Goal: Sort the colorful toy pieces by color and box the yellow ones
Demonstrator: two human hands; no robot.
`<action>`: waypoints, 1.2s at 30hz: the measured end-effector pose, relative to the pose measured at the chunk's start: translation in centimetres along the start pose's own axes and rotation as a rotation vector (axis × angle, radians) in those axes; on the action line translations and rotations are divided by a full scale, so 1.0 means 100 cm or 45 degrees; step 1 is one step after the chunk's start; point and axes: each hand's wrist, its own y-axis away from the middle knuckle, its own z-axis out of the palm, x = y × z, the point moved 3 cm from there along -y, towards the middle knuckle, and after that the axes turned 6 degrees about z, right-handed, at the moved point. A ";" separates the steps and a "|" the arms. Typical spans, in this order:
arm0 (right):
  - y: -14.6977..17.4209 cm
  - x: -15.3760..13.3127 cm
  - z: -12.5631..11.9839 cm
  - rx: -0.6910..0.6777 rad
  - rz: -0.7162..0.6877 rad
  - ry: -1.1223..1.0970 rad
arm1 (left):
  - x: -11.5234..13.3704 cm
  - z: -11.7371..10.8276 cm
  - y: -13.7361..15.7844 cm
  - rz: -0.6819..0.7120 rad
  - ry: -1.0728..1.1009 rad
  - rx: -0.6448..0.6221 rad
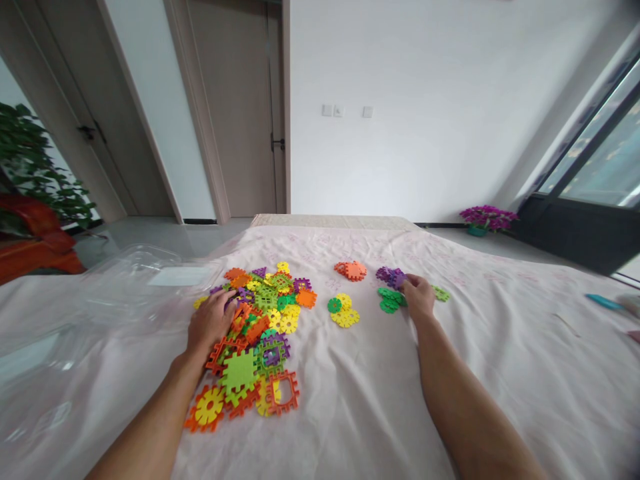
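Right hand [419, 295] on purple pcs [391, 275]; left hand [213, 320] on mixed pile [260, 333].

I am seeing two bare forearms coming into view from the bottom edge, with no sleeves, watch, bracelet or rings showing on them (no gloves either). The left hand [213, 320] and the right hand [419, 297] are showing uncovered fingers. I am making out nothing of clothing anywhere on either arm.

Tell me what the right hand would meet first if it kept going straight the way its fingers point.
The right hand points up and left, fingertips already at the purple pieces. Those come first; beyond them, probably the orange pieces, though depth is unclear.
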 end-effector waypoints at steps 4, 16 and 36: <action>0.001 -0.004 0.006 -0.089 -0.033 -0.101 | 0.000 -0.001 0.000 0.007 0.009 0.007; 0.042 -0.051 0.029 -0.288 -0.656 0.098 | 0.000 -0.001 0.000 0.000 0.003 0.018; 0.113 -0.098 0.059 -0.781 -0.965 -0.015 | 0.003 -0.003 0.001 -0.009 0.006 -0.018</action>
